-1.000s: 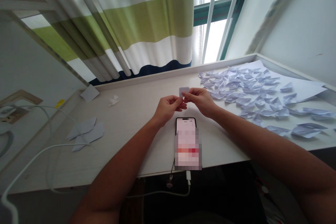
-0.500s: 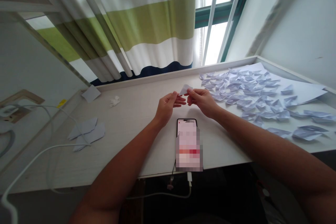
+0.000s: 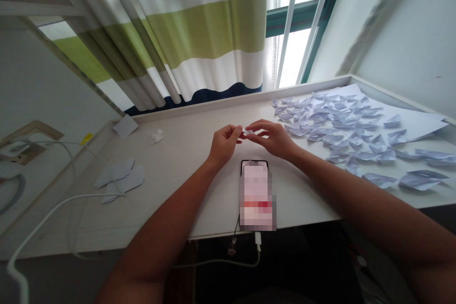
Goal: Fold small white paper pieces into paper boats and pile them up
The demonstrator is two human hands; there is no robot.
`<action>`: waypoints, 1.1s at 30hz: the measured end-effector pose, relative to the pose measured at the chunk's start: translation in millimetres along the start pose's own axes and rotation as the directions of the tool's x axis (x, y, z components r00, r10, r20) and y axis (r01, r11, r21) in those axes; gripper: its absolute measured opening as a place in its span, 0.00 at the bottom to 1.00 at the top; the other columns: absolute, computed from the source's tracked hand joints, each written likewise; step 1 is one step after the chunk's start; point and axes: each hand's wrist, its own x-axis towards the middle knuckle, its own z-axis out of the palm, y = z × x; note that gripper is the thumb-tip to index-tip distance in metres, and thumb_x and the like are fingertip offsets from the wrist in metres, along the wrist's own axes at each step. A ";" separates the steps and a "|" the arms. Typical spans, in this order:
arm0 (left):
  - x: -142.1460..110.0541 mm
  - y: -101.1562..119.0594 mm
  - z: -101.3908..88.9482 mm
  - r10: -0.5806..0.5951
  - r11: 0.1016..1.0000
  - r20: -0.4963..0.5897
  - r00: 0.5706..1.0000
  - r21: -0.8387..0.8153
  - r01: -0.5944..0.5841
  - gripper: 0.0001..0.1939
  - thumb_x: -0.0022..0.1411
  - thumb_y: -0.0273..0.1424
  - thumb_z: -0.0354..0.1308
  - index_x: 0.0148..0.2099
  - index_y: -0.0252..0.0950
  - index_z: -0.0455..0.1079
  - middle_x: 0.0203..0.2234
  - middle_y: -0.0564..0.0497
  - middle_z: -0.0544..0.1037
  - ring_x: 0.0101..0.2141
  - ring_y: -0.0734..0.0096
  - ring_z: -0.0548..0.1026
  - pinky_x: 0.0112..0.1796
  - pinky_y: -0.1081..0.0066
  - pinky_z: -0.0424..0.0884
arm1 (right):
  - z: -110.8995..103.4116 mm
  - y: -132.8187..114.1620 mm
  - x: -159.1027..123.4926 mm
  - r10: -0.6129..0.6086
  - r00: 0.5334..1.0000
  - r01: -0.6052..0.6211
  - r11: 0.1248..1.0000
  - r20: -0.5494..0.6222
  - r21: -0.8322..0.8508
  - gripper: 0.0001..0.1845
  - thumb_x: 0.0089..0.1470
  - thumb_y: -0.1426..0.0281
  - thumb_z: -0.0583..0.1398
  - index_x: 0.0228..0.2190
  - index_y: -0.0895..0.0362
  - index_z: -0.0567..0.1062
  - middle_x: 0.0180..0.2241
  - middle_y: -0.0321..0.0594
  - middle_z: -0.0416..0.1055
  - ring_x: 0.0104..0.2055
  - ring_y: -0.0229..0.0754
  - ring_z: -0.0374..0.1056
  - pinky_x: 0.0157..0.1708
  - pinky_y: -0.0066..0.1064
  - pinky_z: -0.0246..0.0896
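A small white folded paper piece (image 3: 248, 131) is pinched between my two hands just above the pale desk (image 3: 178, 171). My left hand (image 3: 223, 145) grips its left end with thumb and fingers closed. My right hand (image 3: 272, 137) grips the right end, its fingers pressed together over the paper. Most of the paper is hidden by my fingertips. A phone (image 3: 257, 194) lies flat on the desk right below my hands, near the front edge.
Several folded paper boats (image 3: 342, 128) cover the right part of the desk, on a white sheet (image 3: 409, 121). Flat paper pieces (image 3: 121, 178) lie at left, a square scrap (image 3: 125, 126) and a crumpled bit (image 3: 156, 136) further back. White cables (image 3: 53, 209) run along the left. A striped curtain (image 3: 199, 38) hangs behind.
The paper piece stood upright between my fingers a second ago; now it is lower and flatter, squeezed between both hands, which have come closer together.
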 end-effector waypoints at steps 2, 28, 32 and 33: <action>0.4 -3.9 1.8 0.023 1.000 0.000 1.000 -0.009 -0.023 0.18 0.63 0.46 0.70 0.38 0.35 0.80 0.33 0.48 0.85 0.36 0.67 0.83 0.39 0.67 0.81 | 1.5 2.9 0.5 0.067 0.997 -0.065 0.996 -0.029 0.062 0.21 0.55 0.49 0.73 0.41 0.52 0.87 0.43 0.45 0.83 0.45 0.50 0.80 0.44 0.44 0.82; 2.7 0.4 -6.4 0.007 0.990 0.002 1.000 0.137 -0.007 0.21 0.65 0.50 0.67 0.34 0.36 0.80 0.24 0.50 0.79 0.25 0.70 0.73 0.29 0.69 0.68 | 7.9 1.6 -1.4 0.322 0.940 -0.342 0.891 0.114 0.299 0.30 0.53 0.42 0.73 0.33 0.57 0.78 0.27 0.42 0.81 0.27 0.43 0.80 0.29 0.35 0.80; 3.1 2.5 -6.3 0.019 0.987 0.031 0.999 0.157 -0.024 0.21 0.64 0.50 0.69 0.32 0.36 0.80 0.23 0.50 0.79 0.25 0.70 0.73 0.28 0.69 0.67 | 8.6 -1.3 -2.7 0.305 0.932 -0.353 0.890 0.197 0.290 0.32 0.52 0.41 0.73 0.34 0.58 0.80 0.30 0.43 0.82 0.28 0.42 0.81 0.30 0.33 0.80; 3.1 2.7 -6.1 0.023 0.989 0.041 0.999 0.145 -0.029 0.21 0.63 0.50 0.69 0.32 0.36 0.80 0.23 0.50 0.79 0.25 0.70 0.73 0.28 0.69 0.67 | 8.7 -1.9 -2.8 0.299 0.932 -0.349 0.891 0.204 0.289 0.32 0.51 0.41 0.73 0.33 0.58 0.80 0.29 0.43 0.82 0.28 0.42 0.81 0.29 0.32 0.79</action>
